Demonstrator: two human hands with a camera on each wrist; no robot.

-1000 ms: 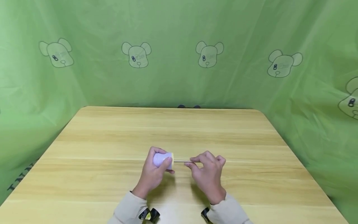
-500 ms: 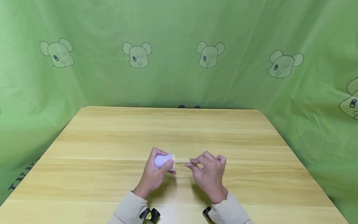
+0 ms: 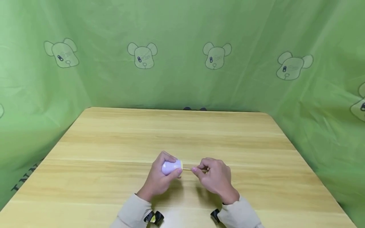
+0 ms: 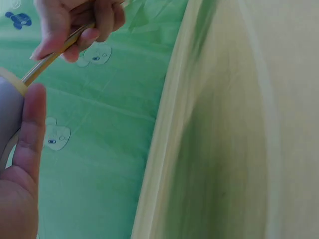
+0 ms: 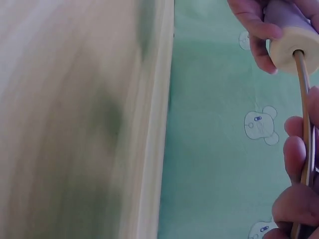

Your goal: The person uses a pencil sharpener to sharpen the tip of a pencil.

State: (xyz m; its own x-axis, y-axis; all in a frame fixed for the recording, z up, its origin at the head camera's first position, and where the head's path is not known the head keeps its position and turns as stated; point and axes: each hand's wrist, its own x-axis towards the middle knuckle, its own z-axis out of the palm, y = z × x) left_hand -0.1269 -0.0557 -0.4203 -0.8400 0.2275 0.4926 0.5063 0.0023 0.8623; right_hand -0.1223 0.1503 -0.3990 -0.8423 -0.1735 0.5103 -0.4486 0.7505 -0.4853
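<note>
My left hand (image 3: 158, 180) grips a lavender pencil sharpener (image 3: 170, 166), its thumb along the near side. A round hole in the sharpener's cream end face (image 5: 285, 54) takes the tip of a slim, gold-brown striped pencil (image 3: 186, 169). Thumb and curled fingers of my right hand (image 3: 217, 177) pinch that pencil close to the hole, and its rear part runs back under the fingers. In the left wrist view, the pencil (image 4: 50, 59) slants from the sharpener's rim up to the right hand. Both hands are held over the near middle of the table.
A light wood-grain table (image 3: 114, 136) spreads beneath the hands, their shadows falling on it. Green cloth (image 3: 176, 85) printed with bear heads hangs behind and at both sides. A dark device (image 3: 154, 218) sits at the left wrist, another (image 3: 215, 216) at the right.
Both hands have shifted slightly right and nearer. The right hand has turned, its fingers curling further round the pencil, and less of the pencil shows between hand and sharpener.
</note>
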